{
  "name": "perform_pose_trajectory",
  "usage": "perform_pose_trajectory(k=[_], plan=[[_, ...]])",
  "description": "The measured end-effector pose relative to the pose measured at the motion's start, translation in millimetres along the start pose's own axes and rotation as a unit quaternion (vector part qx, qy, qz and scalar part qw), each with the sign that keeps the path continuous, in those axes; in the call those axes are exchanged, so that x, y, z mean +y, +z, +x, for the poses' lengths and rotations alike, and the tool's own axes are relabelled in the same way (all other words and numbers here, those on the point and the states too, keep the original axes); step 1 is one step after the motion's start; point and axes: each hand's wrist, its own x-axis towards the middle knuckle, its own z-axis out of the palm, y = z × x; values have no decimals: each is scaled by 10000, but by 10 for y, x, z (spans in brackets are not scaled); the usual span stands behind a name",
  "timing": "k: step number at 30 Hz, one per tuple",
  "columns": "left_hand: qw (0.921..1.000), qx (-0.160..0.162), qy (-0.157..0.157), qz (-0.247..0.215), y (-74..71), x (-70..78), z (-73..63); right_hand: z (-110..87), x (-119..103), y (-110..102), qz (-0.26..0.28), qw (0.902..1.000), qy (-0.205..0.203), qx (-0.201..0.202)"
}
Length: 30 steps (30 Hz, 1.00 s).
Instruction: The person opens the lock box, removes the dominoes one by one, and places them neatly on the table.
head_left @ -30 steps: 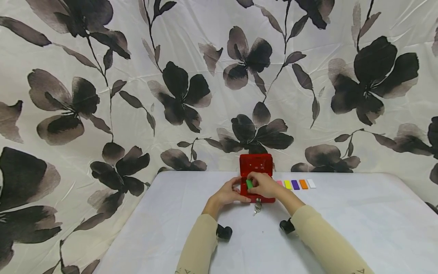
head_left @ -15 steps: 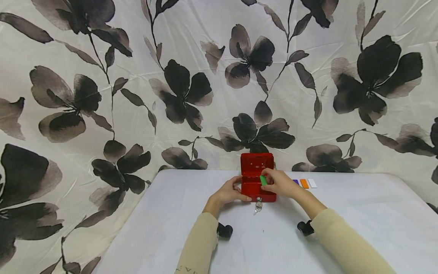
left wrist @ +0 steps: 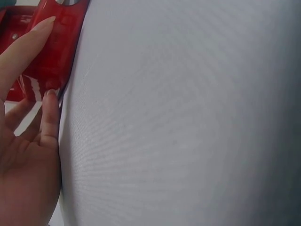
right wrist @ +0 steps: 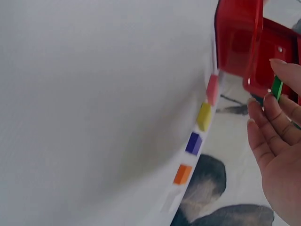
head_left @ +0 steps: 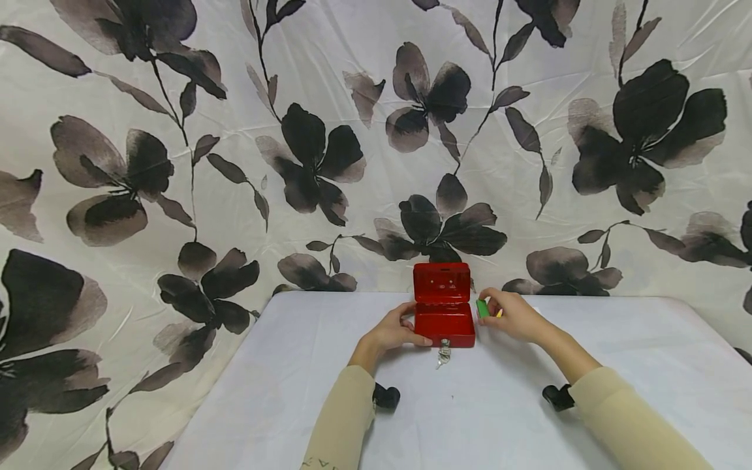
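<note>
A small red metal cash box (head_left: 444,326) stands on the table with its lid (head_left: 442,282) raised. My left hand (head_left: 395,326) holds its front left corner, thumb on the front wall and fingers at the left side, as the left wrist view (left wrist: 28,155) also shows. Keys (head_left: 444,354) hang from the lock at the front. Just right of the box, my right hand (head_left: 514,315) pinches a green block (head_left: 482,308) between thumb and fingers, above the table. In the right wrist view the same green block (right wrist: 277,87) sits at the fingertips.
A row of small blocks runs right of the box: pink (right wrist: 213,89), yellow (right wrist: 204,116), purple (right wrist: 193,143), orange (right wrist: 182,174) and white (right wrist: 171,200). In the head view the right hand covers most of them. A floral cloth (head_left: 329,163) hangs behind the white table (head_left: 458,418).
My right hand has carried the green block out from over the box to its right side, passing over the row of blocks. My left hand has stayed on the box corner.
</note>
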Motion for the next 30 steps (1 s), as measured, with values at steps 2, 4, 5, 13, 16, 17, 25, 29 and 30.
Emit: perform_pose_trajectory(k=[2, 4, 5, 13, 16, 17, 25, 29, 30], plan=[[10000, 12, -17, -13, 1, -1, -7, -46, 49, -48, -73, 10000, 21, 40], [10000, 15, -34, -23, 0, -4, -15, -96, 100, -96, -142, 9998, 36, 102], [10000, 10, -36, -35, 0, -7, -20, -122, 130, -119, -163, 9998, 44, 137], [10000, -26, 12, -60, 4, -27, -21, -339, 352, -356, -407, 9983, 122, 387], [9999, -43, 32, -88, -6, -16, -15, -408, 434, -451, -530, 9974, 249, 432], [9999, -47, 31, -92, -11, -12, -11, -429, 457, -482, -560, 9970, 312, 442], [9999, -106, 81, -8, -35, 36, -45, -565, 666, -651, -736, 9938, 755, 354], [9999, -110, 55, -39, -19, 27, -37, -589, 767, -671, -723, 9934, 851, 246], [9999, -110, 52, -44, -13, 23, -33, -592, 789, -672, -716, 9935, 855, 219]])
